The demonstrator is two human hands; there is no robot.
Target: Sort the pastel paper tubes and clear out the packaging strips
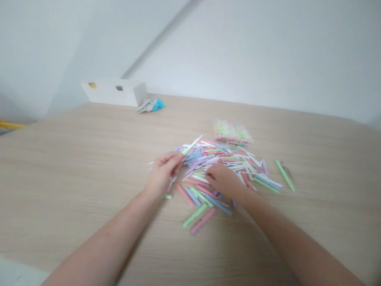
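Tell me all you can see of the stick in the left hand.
The stick is slim and straight: a white length tapering to a narrow far end, and a green part nearer the left hand pinching it. It looks like plastic. It slants up to the right by the left side of the colourful pile; whether it touches that is unclear. Its near end is hidden; blur hides finer detail.

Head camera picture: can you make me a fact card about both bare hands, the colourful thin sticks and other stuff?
Left hand: holds a slim white-and-green pointed stick
Right hand: at the heap of slim pink, green, blue, purple and white sticks; grip hidden
Behind heap: blocky pink-and-green stack
Back left: long white box, crumpled grey-and-blue bundle
Surface: pale wood-grain table
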